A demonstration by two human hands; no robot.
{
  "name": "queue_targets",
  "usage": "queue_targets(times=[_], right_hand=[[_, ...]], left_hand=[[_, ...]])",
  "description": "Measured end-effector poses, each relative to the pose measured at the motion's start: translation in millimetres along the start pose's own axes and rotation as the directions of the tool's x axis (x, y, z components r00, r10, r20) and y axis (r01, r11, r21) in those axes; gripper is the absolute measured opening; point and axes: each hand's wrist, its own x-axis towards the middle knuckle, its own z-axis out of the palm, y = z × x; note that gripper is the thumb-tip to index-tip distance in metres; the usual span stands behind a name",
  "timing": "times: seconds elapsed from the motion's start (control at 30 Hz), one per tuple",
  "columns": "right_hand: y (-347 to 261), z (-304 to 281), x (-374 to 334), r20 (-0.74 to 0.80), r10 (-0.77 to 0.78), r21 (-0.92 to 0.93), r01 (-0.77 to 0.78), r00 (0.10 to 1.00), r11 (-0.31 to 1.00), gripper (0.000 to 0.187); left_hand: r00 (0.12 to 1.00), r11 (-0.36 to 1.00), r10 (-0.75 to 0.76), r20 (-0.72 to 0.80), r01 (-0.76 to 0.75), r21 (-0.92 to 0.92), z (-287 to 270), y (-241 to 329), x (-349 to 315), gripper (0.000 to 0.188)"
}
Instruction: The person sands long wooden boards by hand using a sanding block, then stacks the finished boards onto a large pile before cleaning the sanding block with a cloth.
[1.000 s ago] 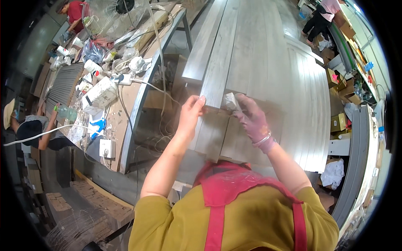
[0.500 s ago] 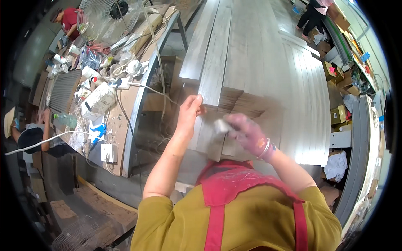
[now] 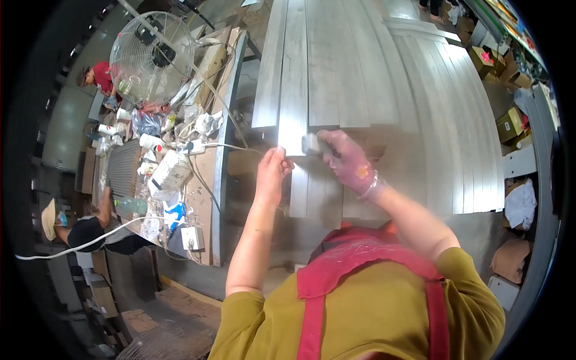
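My bare left hand [image 3: 274, 173] pinches the near end of a narrow grey plank [image 3: 293, 90], thumb at its left corner. My right hand [image 3: 348, 159], in a stained pink glove, is closed around a small grey block [image 3: 311, 144]. That block touches or nearly touches the right edge of the plank, close to its near end; blur hides the exact contact. Further grey planks [image 3: 351, 72] lie side by side just beyond and to the right. Lower boards [image 3: 299, 195] show beneath my hands.
At left stands a cluttered workbench [image 3: 207, 240] with a wire fan [image 3: 153, 57], cables, a white canister [image 3: 171, 171] and a green bottle [image 3: 131, 206]. Two people work beyond it. More planks [image 3: 459, 126] are stacked at right, near shelves with boxes [image 3: 510, 125].
The grey block in my right hand has moved up against the plank's right edge, near my left hand. My left hand still grips the plank's end. The whole view has shifted.
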Motion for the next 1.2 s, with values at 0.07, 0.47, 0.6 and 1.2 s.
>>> queue_targets(times=[0.07,0.47,0.6,1.2], right_hand=[[-3.0,-8.8,-13.8,-0.04,-0.338,-0.289,0.313,0.94,0.905,0.034],[-12.8,-109.6,-63.6,-0.11,0.064,0.304,-0.027,0.992,0.952,0.046],[-20.3,-114.2,-76.5,-0.123,0.145,0.312,-0.101,0.982,0.945,0.046],[-36.4,-92.3,-89.8,-0.105,0.167,0.131,-0.153,0.98,0.979,0.044]], left_hand=[[0.999,1.0,-0.012,-0.034,0.012,-0.004,-6.1,-3.9,1.5,0.019],[0.923,0.797,0.352,-0.154,-0.209,0.566,-8.7,-13.9,17.0,0.044],[0.618,0.38,0.785,-0.046,-0.422,0.823,5.0,3.4,22.6,0.063],[0.554,-0.244,0.638,0.535,-0.513,0.823,5.8,39.1,41.5,0.049]])
